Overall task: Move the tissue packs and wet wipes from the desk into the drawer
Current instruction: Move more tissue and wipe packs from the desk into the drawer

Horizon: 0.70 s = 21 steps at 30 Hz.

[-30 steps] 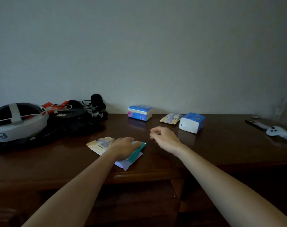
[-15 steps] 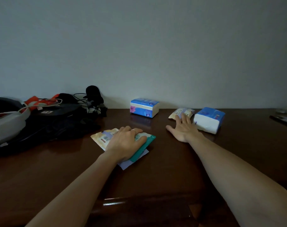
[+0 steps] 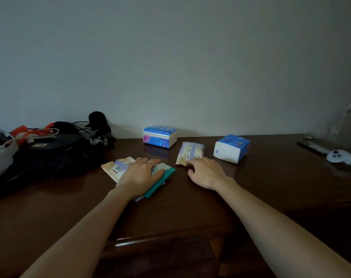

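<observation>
My left hand [image 3: 139, 176] lies flat on a stack of wet wipes on the dark wooden desk [image 3: 190, 209]: a beige pack [image 3: 115, 168] sticks out to the left and a teal pack [image 3: 163, 177] to the right. My right hand [image 3: 206, 173] has its fingers curled on the near edge of a small beige and purple wipes pack [image 3: 189, 151]. Two blue and white tissue packs stand further back, one by the wall [image 3: 159, 136] and one to the right [image 3: 230, 148]. The dark drawer front [image 3: 160, 257] shows below the desk edge.
A black bag [image 3: 46, 157] with cables [image 3: 94, 133] and orange items fills the desk's left side, beside a white headset [image 3: 0, 157]. At the far right lie a white controller [image 3: 339, 156] and a dark flat device [image 3: 311, 147].
My right hand reached the small wipes pack near the back and has drawn it nearer and leftward. My left hand has stayed on the stack of wipes.
</observation>
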Motion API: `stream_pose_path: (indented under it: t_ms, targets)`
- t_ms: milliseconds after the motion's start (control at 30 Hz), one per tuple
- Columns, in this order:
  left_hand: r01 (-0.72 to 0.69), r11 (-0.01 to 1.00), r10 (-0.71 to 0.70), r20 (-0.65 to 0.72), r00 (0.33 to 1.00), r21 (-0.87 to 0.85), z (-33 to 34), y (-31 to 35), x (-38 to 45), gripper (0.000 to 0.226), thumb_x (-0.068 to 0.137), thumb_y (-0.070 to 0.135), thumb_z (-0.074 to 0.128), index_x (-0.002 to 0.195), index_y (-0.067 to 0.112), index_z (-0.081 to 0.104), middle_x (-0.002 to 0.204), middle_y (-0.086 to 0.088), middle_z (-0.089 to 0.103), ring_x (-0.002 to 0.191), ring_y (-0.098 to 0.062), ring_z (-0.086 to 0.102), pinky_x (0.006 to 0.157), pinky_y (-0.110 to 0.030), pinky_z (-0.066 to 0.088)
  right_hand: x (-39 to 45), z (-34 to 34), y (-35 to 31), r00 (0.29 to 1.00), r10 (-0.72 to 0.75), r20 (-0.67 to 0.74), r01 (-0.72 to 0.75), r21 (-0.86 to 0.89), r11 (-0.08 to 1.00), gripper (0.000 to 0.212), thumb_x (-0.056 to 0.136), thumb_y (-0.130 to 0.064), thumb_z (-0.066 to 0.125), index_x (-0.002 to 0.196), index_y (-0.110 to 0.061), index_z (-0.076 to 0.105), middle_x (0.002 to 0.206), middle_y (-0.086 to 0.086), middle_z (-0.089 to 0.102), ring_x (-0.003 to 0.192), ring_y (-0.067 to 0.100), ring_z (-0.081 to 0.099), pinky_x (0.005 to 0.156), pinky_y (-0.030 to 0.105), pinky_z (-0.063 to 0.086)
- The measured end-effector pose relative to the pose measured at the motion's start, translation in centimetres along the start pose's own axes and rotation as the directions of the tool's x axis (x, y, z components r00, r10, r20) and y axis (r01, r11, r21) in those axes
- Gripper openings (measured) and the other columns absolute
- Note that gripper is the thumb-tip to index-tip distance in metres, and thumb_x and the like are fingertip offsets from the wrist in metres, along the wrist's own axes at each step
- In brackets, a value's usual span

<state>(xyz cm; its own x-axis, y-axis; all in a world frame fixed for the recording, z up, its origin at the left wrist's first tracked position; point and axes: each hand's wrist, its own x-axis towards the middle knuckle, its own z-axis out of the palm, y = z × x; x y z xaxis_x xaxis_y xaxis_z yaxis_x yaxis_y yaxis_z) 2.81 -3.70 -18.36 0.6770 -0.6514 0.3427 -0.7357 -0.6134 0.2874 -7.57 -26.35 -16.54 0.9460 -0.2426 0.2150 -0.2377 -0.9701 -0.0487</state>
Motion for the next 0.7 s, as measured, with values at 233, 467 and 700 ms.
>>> stream_pose_path:
  t_ms: [233,467,700]
  targets:
    - [-0.14,0.984,0.138,0.027,0.99,0.109,-2.7,4.8,-7.9,0.047,0.096,0.064,0.033,0.13,0.036,0.05,0.11,-0.004,0.068,0.098,-0.019,0.059,0.091,-0.04,0.042,-12.0,-1.4,-3.0,0.968,-0.205,-0.146,0.227,0.149,0.962,0.052,0.088,-0.064,0.051,0.129,-0.034,0.065,0.116,-0.013,0.06,0.11,0.008,0.053,0.081,0.03,0.05]
    - [-0.247,0.968,0.252,-0.16,0.955,0.05,-4.9,11.2,-19.1,0.039,0.094,0.053,0.042,0.119,0.031,0.062,0.079,-0.005,0.072,0.074,-0.028,0.064,0.073,-0.039,0.049,-21.2,-1.7,-4.5,0.882,-0.341,-0.326,0.387,0.087,0.918,0.025,0.084,-0.029,0.079,0.106,-0.018,0.073,0.106,0.0,0.064,0.106,0.024,0.06,0.076,0.038,0.053]
    - [-0.291,0.957,0.28,-0.232,0.932,-0.014,0.2,11.8,-33.0,0.035,0.092,0.046,0.047,0.113,0.027,0.067,0.063,0.0,0.065,0.059,-0.024,0.055,0.061,-0.028,0.029,-32.6,7.3,-7.5,0.79,-0.292,-0.54,0.429,0.146,0.891,0.012,0.088,-0.018,0.076,0.094,-0.009,0.07,0.093,0.005,0.067,0.087,0.024,0.065,0.069,0.036,0.053]
